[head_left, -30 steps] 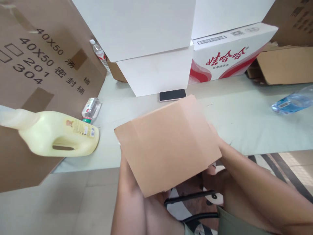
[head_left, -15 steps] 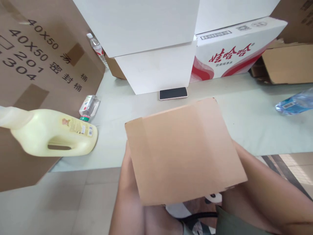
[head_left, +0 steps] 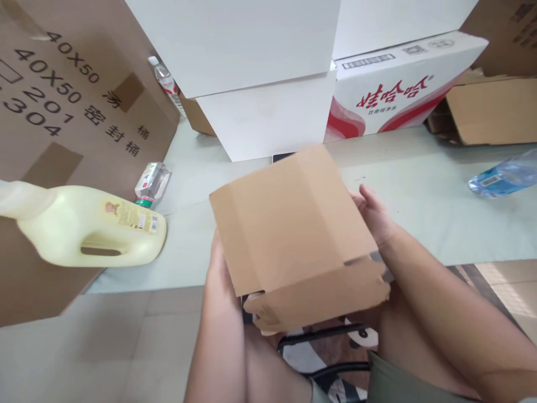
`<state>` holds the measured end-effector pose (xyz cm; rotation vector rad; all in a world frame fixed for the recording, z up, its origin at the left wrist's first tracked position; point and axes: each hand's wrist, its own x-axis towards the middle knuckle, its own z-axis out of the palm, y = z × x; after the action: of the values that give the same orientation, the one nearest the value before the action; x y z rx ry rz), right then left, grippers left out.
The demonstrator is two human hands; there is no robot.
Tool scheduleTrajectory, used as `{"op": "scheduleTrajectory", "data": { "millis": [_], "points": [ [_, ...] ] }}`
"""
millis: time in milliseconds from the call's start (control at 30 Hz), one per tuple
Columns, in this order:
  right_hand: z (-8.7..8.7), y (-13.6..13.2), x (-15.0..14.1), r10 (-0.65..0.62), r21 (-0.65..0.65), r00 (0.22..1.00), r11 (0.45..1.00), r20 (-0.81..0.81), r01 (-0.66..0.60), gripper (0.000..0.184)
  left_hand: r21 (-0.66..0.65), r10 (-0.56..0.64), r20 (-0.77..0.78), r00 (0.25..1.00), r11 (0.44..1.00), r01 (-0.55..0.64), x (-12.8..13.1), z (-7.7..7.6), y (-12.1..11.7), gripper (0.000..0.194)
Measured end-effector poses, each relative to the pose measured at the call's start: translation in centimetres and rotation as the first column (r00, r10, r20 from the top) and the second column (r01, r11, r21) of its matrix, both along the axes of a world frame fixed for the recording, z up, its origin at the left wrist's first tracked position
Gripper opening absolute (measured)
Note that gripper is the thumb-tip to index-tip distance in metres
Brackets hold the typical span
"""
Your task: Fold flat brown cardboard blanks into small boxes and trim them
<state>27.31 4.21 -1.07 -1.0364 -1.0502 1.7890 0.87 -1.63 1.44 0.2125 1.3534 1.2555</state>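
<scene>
A flattened brown cardboard box (head_left: 289,218) is held up over my lap, tilted, with a notched flap (head_left: 323,294) folding down along its near edge. My left hand (head_left: 218,257) grips its left side; the fingers are hidden behind the cardboard. At the right edge is my right hand (head_left: 375,215), thumb stretched up and apart from the fingers, which are partly covered by the cardboard. It does not appear to clasp the edge. Behind the far edge a phone (head_left: 282,158) is mostly covered.
On the left lie a pale yellow jug (head_left: 100,224) and a small clear bottle (head_left: 153,182) beside a large printed carton (head_left: 84,112). White boxes (head_left: 268,117) and a red-and-white carton (head_left: 386,95) stand behind. A water bottle (head_left: 503,176) and an open carton (head_left: 495,112) are at right.
The cardboard has shifted left and tilted, so its near flap now shows and the phone is partly covered. My right hand has come into view at the right edge.
</scene>
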Motion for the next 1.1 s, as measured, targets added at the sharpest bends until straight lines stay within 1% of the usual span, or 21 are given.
{"op": "scheduleTrajectory", "data": {
  "millis": [33, 100, 167, 233, 300, 333, 400, 433, 500, 567, 600, 667, 700, 733, 767, 800, 867, 933, 1000, 1067, 1100],
  "points": [
    [0.1, 0.0, -0.1, 0.026, -0.002, 0.999, 1.000, -0.028, -0.026, 0.059, 0.016, 0.033, -0.023, 0.999, 0.999, -0.033, -0.5, -0.2, 0.2, 0.025],
    [0.1, -0.1, -0.1, 0.062, -0.035, 0.995, 0.997, -0.082, -0.065, 0.067, 0.024, 0.055, -0.069, 0.996, 0.998, -0.054, -1.4, -0.8, 0.6, 0.026],
    [-0.2, -0.2, 0.0, 0.072, -0.051, 0.994, 0.996, -0.079, -0.076, 0.071, 0.017, 0.026, -0.123, 0.992, 1.000, -0.024, -2.1, -1.5, 1.1, 0.028],
    [-0.8, -0.1, 0.1, 0.048, -0.063, 0.997, 0.997, -0.061, -0.052, 0.072, 0.044, -0.035, -0.190, 0.981, 0.998, 0.044, -2.4, -2.2, 1.4, 0.030],
    [-1.4, 0.1, 0.2, 0.025, -0.096, 0.999, 0.995, -0.031, -0.028, 0.069, 0.070, -0.104, -0.231, 0.967, 0.990, 0.124, -2.2, -2.5, 1.3, 0.031],
    [-1.6, 0.2, 0.1, 0.022, -0.116, 1.000, 0.993, -0.014, -0.024, 0.065, 0.060, -0.140, -0.218, 0.966, 0.986, 0.156, -2.0, -2.4, 1.1, 0.032],
    [-2.0, 0.4, -0.1, 0.017, -0.138, 1.000, 0.990, 0.013, -0.015, 0.054, 0.000, -0.203, -0.103, 0.974, 0.979, 0.204, -1.6, -2.1, 0.9, 0.032],
    [-2.1, 0.5, -0.3, 0.009, -0.132, 1.000, 0.991, 0.021, -0.007, 0.049, -0.017, -0.213, -0.026, 0.977, 0.977, 0.213, -1.5, -1.9, 0.8, 0.038],
    [-2.2, 0.5, -0.7, -0.018, -0.093, 0.999, 0.995, 0.026, 0.020, 0.045, 0.032, -0.209, 0.076, 0.975, 0.978, 0.207, -1.6, -1.8, 0.9, 0.055],
    [-2.2, 0.3, -1.1, -0.055, -0.047, 0.998, 0.997, 0.035, 0.056, 0.045, 0.148, -0.194, 0.043, 0.980, 0.971, 0.186, -2.0, -2.1, 1.0, 0.065],
    [-2.2, 0.2, -1.2, -0.070, -0.031, 0.997, 0.997, 0.040, 0.071, 0.045, 0.180, -0.199, -0.008, 0.980, 0.964, 0.197, -2.2, -2.4, 1.1, 0.062],
    [-2.1, 0.1, -1.1, -0.090, -0.011, 0.995, 0.996, 0.043, 0.091, 0.044, 0.187, -0.229, -0.097, 0.969, 0.952, 0.244, -2.7, -2.9, 1.3, 0.055],
    [-2.0, 0.2, -1.0, -0.100, -0.008, 0.994, 0.995, 0.036, 0.100, 0.042, 0.184, -0.224, -0.118, 0.967, 0.952, 0.243, -2.8, -3.1, 1.3, 0.053],
    [-2.0, 0.3, -0.7, -0.112, -0.010, 0.994, 0.994, 0.018, 0.112, 0.041, 0.197, -0.193, -0.122, 0.974, 0.957, 0.214, -3.0, -3.2, 1.4, 0.052],
    [-1.9, 0.5, -0.3, -0.123, -0.022, 0.992, 0.992, -0.008, 0.123, 0.040, 0.230, -0.131, -0.112, 0.985, 0.961, 0.154, -3.2, -3.3, 1.4, 0.050],
    [-1.8, 0.8, 0.1, -0.129, -0.041, 0.991, 0.991, -0.036, 0.128, 0.040, 0.281, -0.041, -0.092, 0.995, 0.958, 0.065, -3.4, -3.4, 1.5, 0.048],
    [-1.7, 1.3, 0.9, -0.126, -0.072, 0.988, 0.990, -0.091, 0.120, 0.042, 0.375, 0.160, -0.033, 0.987, 0.917, -0.137, -3.8, -3.5, 1.9, 0.038],
    [-1.7, 1.6, 1.2, -0.088, -0.070, 0.987, 0.994, -0.135, 0.079, 0.046, 0.400, 0.312, 0.028, 0.950, 0.867, -0.297, -4.1, -3.6, 2.5, 0.027],
    [-1.9, 1.5, 0.9, -0.013, -0.052, 0.989, 0.999, -0.150, 0.005, 0.052, 0.369, 0.385, 0.071, 0.920, 0.847, -0.383, -4.1, -3.9, 3.1, 0.021],
    [-2.2, 1.0, 0.1, 0.101, -0.047, 0.989, 0.993, -0.110, -0.107, 0.053, 0.337, 0.393, 0.089, 0.915, 0.853, -0.399, -3.6, -4.3, 3.6, 0.020],
    [-2.4, 0.7, -0.4, 0.143, -0.044, 0.988, 0.988, -0.066, -0.146, 0.050, 0.334, 0.379, 0.088, 0.921, 0.860, -0.386, -3.3, -4.4, 3.8, 0.020]
  ]
}}
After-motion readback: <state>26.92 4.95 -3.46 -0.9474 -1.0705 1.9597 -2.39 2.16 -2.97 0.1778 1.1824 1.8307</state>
